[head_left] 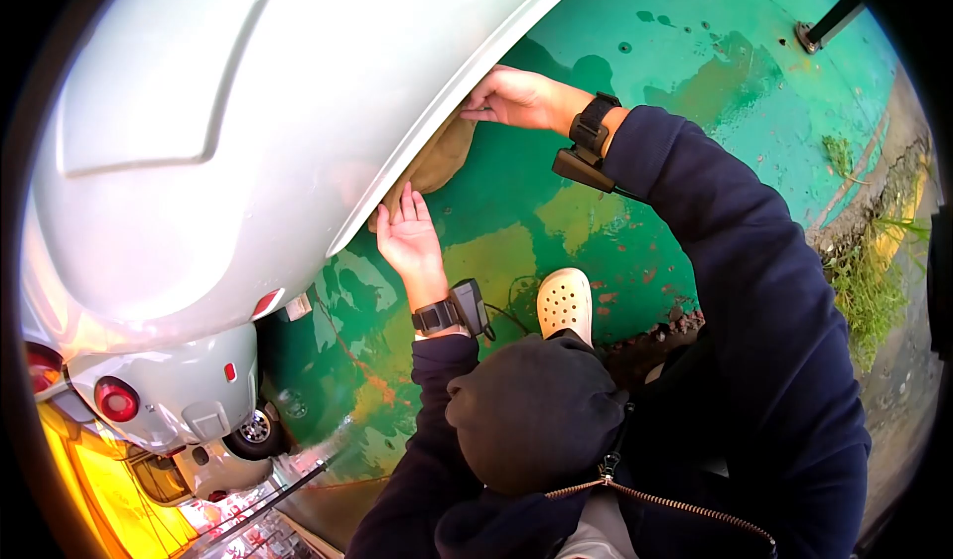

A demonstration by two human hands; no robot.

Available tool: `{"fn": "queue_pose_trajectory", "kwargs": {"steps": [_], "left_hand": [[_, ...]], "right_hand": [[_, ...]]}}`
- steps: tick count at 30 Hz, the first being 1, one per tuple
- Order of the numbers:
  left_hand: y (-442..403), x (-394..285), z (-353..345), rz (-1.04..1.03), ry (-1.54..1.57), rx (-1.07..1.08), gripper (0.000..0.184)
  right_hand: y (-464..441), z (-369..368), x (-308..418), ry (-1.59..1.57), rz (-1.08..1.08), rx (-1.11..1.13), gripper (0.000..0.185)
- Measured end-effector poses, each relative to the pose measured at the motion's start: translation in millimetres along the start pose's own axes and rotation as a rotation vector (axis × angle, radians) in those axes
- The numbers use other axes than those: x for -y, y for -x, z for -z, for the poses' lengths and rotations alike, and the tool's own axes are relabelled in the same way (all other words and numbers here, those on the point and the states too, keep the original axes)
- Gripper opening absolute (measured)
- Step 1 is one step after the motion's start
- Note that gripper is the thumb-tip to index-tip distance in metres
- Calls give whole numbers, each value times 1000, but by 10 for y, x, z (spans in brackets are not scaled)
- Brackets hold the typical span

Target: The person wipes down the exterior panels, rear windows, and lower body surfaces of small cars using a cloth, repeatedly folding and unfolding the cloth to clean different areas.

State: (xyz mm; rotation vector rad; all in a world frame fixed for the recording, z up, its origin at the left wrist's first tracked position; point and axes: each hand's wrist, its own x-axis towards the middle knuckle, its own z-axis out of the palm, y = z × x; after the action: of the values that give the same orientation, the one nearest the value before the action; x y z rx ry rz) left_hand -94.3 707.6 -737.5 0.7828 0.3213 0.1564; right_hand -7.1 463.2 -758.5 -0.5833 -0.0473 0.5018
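A brown cloth hangs below the lower edge of a pale, glossy car, stretched between my two hands. At the upper end of the cloth, my right hand is closed on it, fingers tucked against the car's edge. My left hand is at the lower end, palm turned up, with its fingers against the cloth and the car's rim. Part of the cloth and some fingertips are hidden beneath the bodywork. Each wrist carries a black strap with a small box.
Green painted floor, wet and worn in patches, lies below. A cream clog is on my foot. Another pale car stands at lower left. Weeds grow along the right kerb, and a dark post rises at upper right.
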Motion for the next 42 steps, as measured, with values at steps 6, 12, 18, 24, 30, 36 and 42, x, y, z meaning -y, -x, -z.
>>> {"fn": "queue_pose_trajectory", "kwargs": {"steps": [6, 12, 18, 24, 30, 36, 42], "left_hand": [[-206, 145, -48, 129, -39, 112, 29], [-430, 509, -480, 148, -128, 293, 28], [-369, 845, -940, 256, -170, 432, 32], [-206, 928, -918, 284, -168, 382, 35], [72, 635, -386, 236, -204, 335, 29], [137, 429, 167, 199, -368, 86, 29], [251, 206, -65, 135, -272, -137, 42]], "right_hand": [[67, 28, 185, -61, 144, -141, 50], [226, 307, 572, -99, 351, -151, 55], [332, 786, 956, -154, 473, -137, 33], [473, 660, 889, -187, 407, -201, 34], [482, 404, 515, -196, 250, -168, 38], [286, 521, 163, 416, -128, -114, 48], [456, -85, -633, 743, -548, 339, 49]]}}
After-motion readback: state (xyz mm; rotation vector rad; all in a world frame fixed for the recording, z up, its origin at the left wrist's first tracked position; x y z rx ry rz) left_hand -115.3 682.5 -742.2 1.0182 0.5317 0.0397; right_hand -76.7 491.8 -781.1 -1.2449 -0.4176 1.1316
